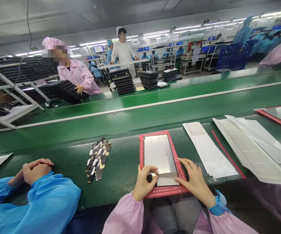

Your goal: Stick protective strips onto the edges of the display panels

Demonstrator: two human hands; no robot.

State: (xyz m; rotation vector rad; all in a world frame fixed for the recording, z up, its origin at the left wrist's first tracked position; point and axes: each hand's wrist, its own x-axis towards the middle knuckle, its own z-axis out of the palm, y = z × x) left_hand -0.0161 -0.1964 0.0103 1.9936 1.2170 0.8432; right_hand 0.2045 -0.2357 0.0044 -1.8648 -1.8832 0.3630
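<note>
A flat grey display panel point(158, 154) lies on a red bubble-wrap pad point(155, 135) at the near edge of the green bench. My left hand point(144, 182) pinches a small dark part at the panel's near end, thumb and fingers closed on it. My right hand point(195, 180) rests flat on the pad's near right corner, fingers spread, touching the panel's edge. A bundle of dark flex strips point(97, 159) lies to the left of the pad.
White sheets point(208, 151) and film liners point(247, 149) lie to the right, with another red-padded panel point(279, 115) far right. A co-worker's clasped hands in blue sleeves point(34, 170) rest at left. Beyond runs a green conveyor point(155, 110); black tray stacks point(123, 79) and people stand behind.
</note>
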